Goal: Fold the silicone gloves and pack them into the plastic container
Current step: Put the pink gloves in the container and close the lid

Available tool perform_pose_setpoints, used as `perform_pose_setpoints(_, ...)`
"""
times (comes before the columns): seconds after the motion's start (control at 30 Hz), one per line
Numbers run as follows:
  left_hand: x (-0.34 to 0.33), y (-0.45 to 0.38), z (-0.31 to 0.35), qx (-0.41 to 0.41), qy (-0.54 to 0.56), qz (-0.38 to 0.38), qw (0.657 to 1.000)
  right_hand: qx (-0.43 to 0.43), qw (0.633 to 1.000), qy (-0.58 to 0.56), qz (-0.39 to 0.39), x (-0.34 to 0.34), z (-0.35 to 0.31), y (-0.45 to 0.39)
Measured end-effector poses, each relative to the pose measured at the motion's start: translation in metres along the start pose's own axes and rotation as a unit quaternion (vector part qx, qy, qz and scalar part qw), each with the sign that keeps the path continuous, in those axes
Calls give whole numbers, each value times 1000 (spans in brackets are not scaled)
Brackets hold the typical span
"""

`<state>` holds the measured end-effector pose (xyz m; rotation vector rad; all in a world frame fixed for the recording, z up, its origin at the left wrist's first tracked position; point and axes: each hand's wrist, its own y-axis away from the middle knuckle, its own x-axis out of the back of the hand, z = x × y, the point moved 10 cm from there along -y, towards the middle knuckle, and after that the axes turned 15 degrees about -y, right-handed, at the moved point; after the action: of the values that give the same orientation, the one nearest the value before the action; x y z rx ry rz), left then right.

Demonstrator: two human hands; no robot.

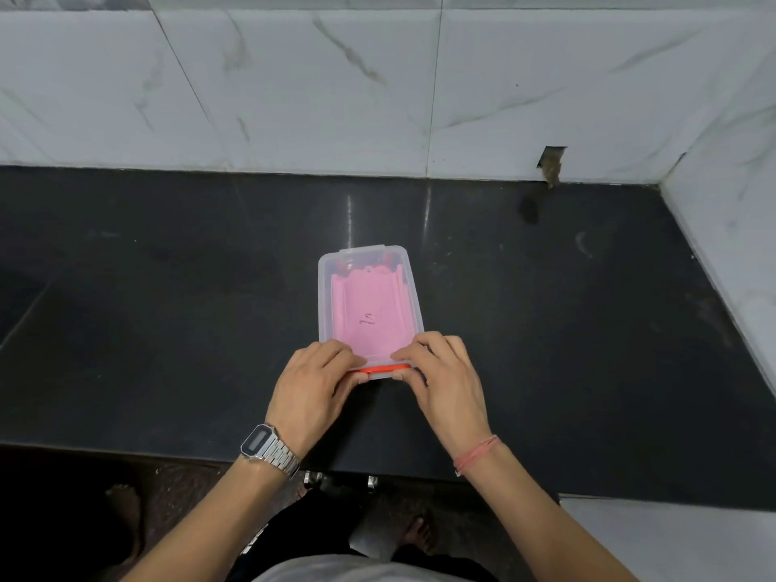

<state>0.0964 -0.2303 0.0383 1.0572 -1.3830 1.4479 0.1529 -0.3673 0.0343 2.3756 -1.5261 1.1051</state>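
Both hands press on the near end of a lidded plastic container on a dark counter.

The clear container (369, 296) sits mid-counter (168, 308), pink gloves (369, 312) showing through its lid. The left hand (313, 386) at 7 o'clock and right hand (443, 380) at 5 o'clock grip the near edge, fingers over the lid beside an orange clasp (380, 368). A watch (268, 449) is on the left wrist, a pink thread band (476, 453) on the right. A marble-tiled wall (336, 86) stands at 12 o'clock.
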Motion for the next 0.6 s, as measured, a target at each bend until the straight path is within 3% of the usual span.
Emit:
perform_pose_setpoints(0.13,3,-1,10,9,-6,-31,999,-15,999,-22,-43,1,6,-5)
perform_pose_setpoints(0.3,0,-16,46,-47,90,-97,990,-90,995,-50,16,26,36,-16)
perform_pose_setpoints(0.37,4,-32,36,-53,57,-66,995,-129,989,-73,24,29,44,-13)
perform_pose_setpoints(0.43,3,-53,5,-2,-5,-52,999,-128,988,-89,17,28,43,-7)
perform_pose_setpoints(0.6,-34,-67,-41,62,-69,-147,985,-149,984,-81,-59,9,39,18)
